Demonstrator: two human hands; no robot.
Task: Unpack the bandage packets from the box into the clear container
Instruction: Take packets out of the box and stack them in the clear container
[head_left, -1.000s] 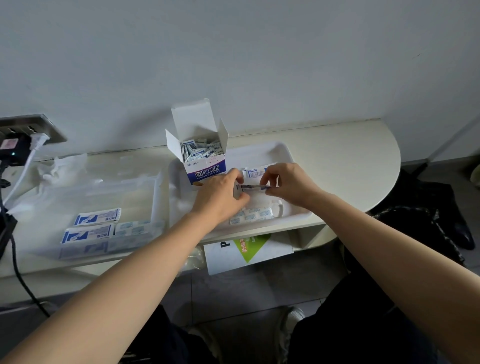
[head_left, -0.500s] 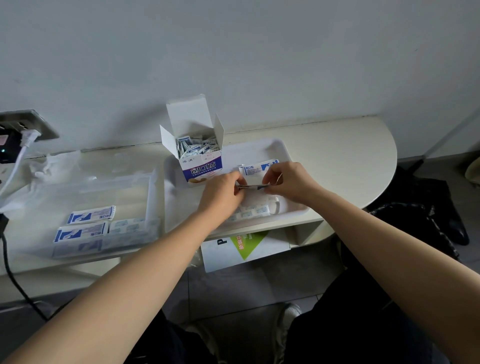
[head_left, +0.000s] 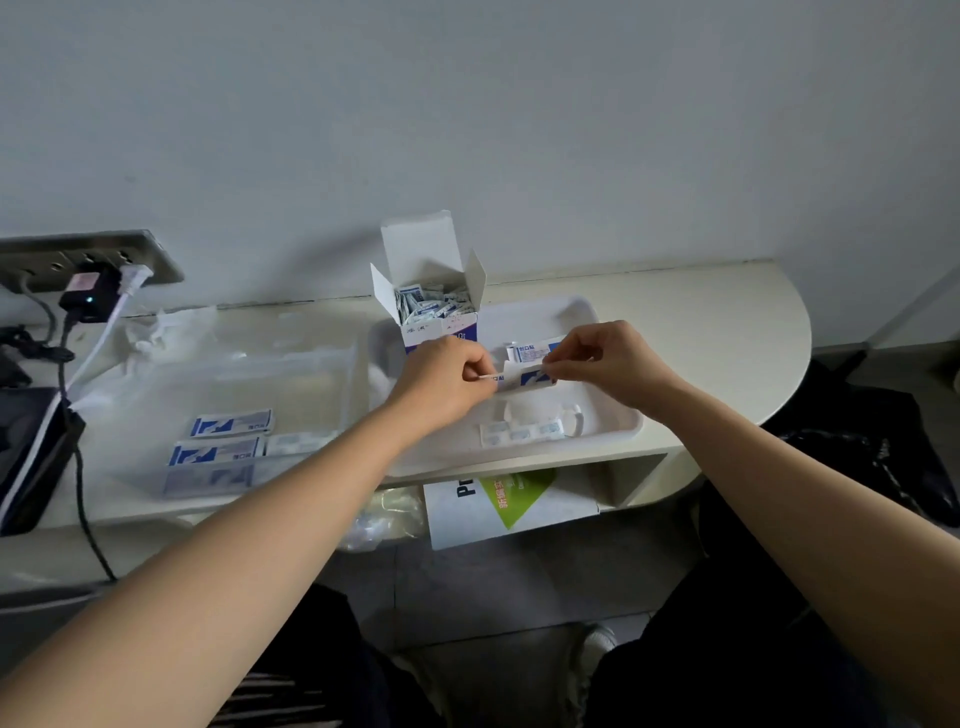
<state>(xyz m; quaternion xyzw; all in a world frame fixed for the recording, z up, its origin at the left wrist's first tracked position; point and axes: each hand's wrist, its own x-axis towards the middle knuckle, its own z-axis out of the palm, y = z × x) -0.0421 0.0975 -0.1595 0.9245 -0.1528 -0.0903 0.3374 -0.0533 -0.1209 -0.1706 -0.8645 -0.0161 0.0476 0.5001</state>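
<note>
While both hands meet just right of the frame's centre, a small white and blue paper bandage packet hangs between them above the shallow white plastic tray. The left hand pinches its left end with curled fingers, and the right hand pinches its right end between thumb and forefinger. Fingertips cover both ends of the packet, and its print is too small to read.

Just above the left hand stands the open white and blue cardboard box, flaps up and crammed with packets. The hand hides its lower front. A second packet lies on the tray behind the held one, partly covered by it. A pale strip of bandages rests near the tray's lower edge, its detail washed out.

Left of centre sits the clear plastic container, its walls faint and hard to trace. Three blue and white packets lie in its lower left part. The lowest looks dimmed, perhaps seen through the near wall.

At the upper left, a grey wall socket strip is cut off by the frame edge. Below the cream table, a white and green leaflet is half hidden.
</note>
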